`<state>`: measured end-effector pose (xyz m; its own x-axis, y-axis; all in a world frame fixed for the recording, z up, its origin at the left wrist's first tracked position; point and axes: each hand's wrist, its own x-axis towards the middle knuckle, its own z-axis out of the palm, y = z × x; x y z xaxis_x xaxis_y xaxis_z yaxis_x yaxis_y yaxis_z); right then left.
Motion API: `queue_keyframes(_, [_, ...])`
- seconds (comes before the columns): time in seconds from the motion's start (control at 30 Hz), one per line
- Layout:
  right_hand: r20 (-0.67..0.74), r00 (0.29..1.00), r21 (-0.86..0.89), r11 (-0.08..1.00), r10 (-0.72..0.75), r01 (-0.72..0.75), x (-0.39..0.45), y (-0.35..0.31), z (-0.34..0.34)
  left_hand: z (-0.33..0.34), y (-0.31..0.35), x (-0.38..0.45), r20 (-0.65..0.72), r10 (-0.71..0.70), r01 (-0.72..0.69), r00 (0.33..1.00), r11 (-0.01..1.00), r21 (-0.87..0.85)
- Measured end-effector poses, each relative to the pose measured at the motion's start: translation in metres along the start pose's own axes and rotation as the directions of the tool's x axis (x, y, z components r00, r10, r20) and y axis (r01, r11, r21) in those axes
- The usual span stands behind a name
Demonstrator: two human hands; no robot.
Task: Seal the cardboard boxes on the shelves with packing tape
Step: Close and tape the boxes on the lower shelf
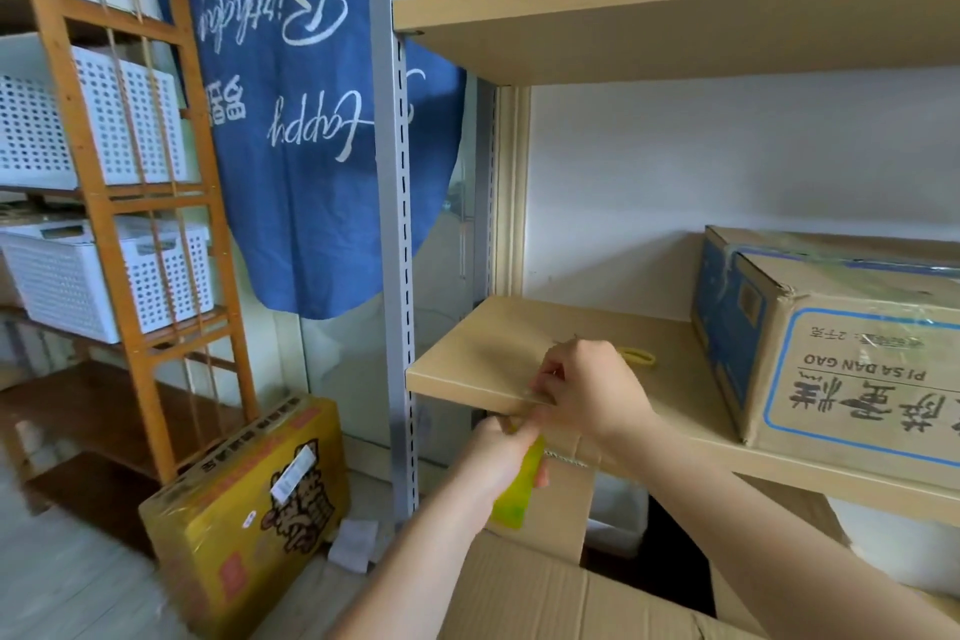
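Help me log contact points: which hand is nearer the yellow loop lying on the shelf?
Right. The right hand sits just left of the yellow loop, almost touching; the left hand is lower, below the shelf edge.

A big shelf [519,369] stands on the right. A taped box [831,353] sits on its right side, near the back wall. Another shelf board [675,26] is above it. Two hands meet at the front edge of the shelf, the left hand [506,452] just below the right hand [587,390]. An open box [571,592] is under them. A rack with baskets [104,120] stands far left. A box on the floor [244,509] leans between the rack and the shelf. A cloth [311,120] hangs behind.
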<state>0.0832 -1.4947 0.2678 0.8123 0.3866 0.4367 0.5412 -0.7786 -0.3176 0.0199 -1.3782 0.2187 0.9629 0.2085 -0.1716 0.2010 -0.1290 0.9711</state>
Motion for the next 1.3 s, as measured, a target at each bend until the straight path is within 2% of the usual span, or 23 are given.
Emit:
queue_keyframes(0.1, [-0.07,0.992,-0.235,0.965,0.103,-0.116,0.008,0.011,0.004,0.006,-0.006,0.006,-0.032,0.073,-0.074,0.997,0.997,-0.02])
queue_keyframes(0.17, [-0.059,0.983,-0.228,0.956,0.176,-0.185,0.014,0.012,-0.006,0.005,-0.012,0.012,-0.076,0.077,-0.083,0.994,0.994,-0.075])
queue_keyframes(0.2, [-0.05,0.991,-0.203,0.97,0.123,-0.131,0.013,0.01,-0.007,0.005,-0.016,0.012,-0.135,0.083,-0.093,0.987,0.993,-0.073])
queue_keyframes(0.23, [-0.057,0.998,-0.197,0.98,-0.001,-0.01,0.007,0.007,-0.007,0.006,-0.022,0.012,-0.239,0.112,-0.122,0.965,0.992,-0.025])
queue_keyframes(0.27, [-0.092,0.981,-0.211,0.966,-0.173,0.15,-0.004,0.005,-0.007,0.009,-0.032,0.009,-0.387,0.187,-0.183,0.903,0.982,0.049])
queue_keyframes(0.3, [-0.132,0.932,-0.253,0.921,-0.337,0.297,-0.021,0.005,-0.006,0.013,-0.047,0.002,-0.519,0.311,-0.277,0.796,0.95,0.144])
queue_keyframes(0.33, [-0.164,0.874,-0.295,0.868,-0.458,0.399,-0.044,0.011,-0.003,0.019,-0.065,-0.007,-0.563,0.466,-0.386,0.682,0.884,0.264])
queue_keyframes(0.37, [-0.181,0.834,-0.327,0.831,-0.522,0.45,-0.072,0.021,0.002,0.028,-0.084,-0.02,-0.503,0.615,-0.477,0.608,0.789,0.387])
queue_keyframes(0.4, [-0.161,0.835,-0.33,0.826,-0.526,0.456,-0.101,0.035,0.006,0.037,-0.103,-0.036,-0.339,0.741,-0.571,0.58,0.666,0.479])
queue_keyframes(0.43, [-0.116,0.867,-0.317,0.846,-0.485,0.43,-0.128,0.055,0.012,0.047,-0.122,-0.051,-0.102,0.811,-0.65,0.576,0.53,0.545])
queue_keyframes(0.5, [0.019,0.946,-0.282,0.906,-0.324,0.316,-0.177,0.099,0.021,0.067,-0.144,-0.071,0.371,0.749,-0.739,0.549,0.228,0.634])
queue_keyframes(0.53, [0.1,0.97,-0.25,0.938,-0.222,0.24,-0.196,0.117,0.023,0.077,-0.149,-0.073,0.522,0.666,-0.758,0.532,0.099,0.645])
queue_keyframes(0.6, [0.199,0.978,-0.145,0.984,-0.07,0.1,-0.222,0.141,0.02,0.094,-0.147,-0.074,0.679,0.54,-0.788,0.497,-0.047,0.614])
queue_keyframes(0.7, [0.211,0.975,-0.041,0.998,0.064,-0.057,-0.242,0.15,0.009,0.106,-0.14,-0.067,0.796,0.408,-0.833,0.447,-0.135,0.537])
queue_keyframes(0.77, [0.205,0.973,-0.04,0.994,0.106,-0.1,-0.25,0.153,0.003,0.106,-0.141,-0.064,0.838,0.313,-0.839,0.447,-0.178,0.514])
queue_keyframes(0.8, [0.215,0.969,-0.052,0.993,0.119,-0.11,-0.252,0.152,-0.001,0.105,-0.143,-0.063,0.852,0.31,-0.835,0.421,-0.234,0.498])
queue_keyframes(0.87, [0.221,0.967,-0.045,0.991,0.131,-0.124,-0.258,0.155,-0.005,0.105,-0.146,-0.062,0.876,0.35,-0.821,0.331,-0.351,0.45])
queue_keyframes(0.97, [0.265,0.963,0.034,0.997,0.055,-0.067,-0.263,0.149,-0.011,0.112,-0.147,-0.063,0.851,0.488,-0.795,0.194,-0.43,0.428])
queue_keyframes(1.03, [0.381,0.924,0.003,0.999,-0.04,0.042,-0.264,0.145,-0.014,0.117,-0.141,-0.066,0.819,0.56,-0.757,0.12,-0.482,0.441])
queue_keyframes(1.1, [0.407,0.913,-0.1,0.991,-0.038,0.086,-0.261,0.146,-0.017,0.118,-0.132,-0.064,0.812,0.579,-0.736,0.075,-0.517,0.437])
queue_keyframes(1.17, [0.356,0.933,-0.231,0.963,-0.048,0.137,-0.256,0.145,-0.019,0.117,-0.12,-0.059,0.79,0.606,-0.767,0.092,-0.463,0.444])
queue_keyframes(1.2, [0.332,0.938,-0.282,0.938,-0.104,0.204,-0.255,0.146,-0.018,0.117,-0.114,-0.056,0.784,0.61,-0.782,0.114,-0.432,0.45])
queue_keyframes(1.3, [0.255,0.941,-0.288,0.912,-0.223,0.294,-0.251,0.142,-0.018,0.12,-0.102,-0.049,0.789,0.591,-0.801,0.17,-0.383,0.46])
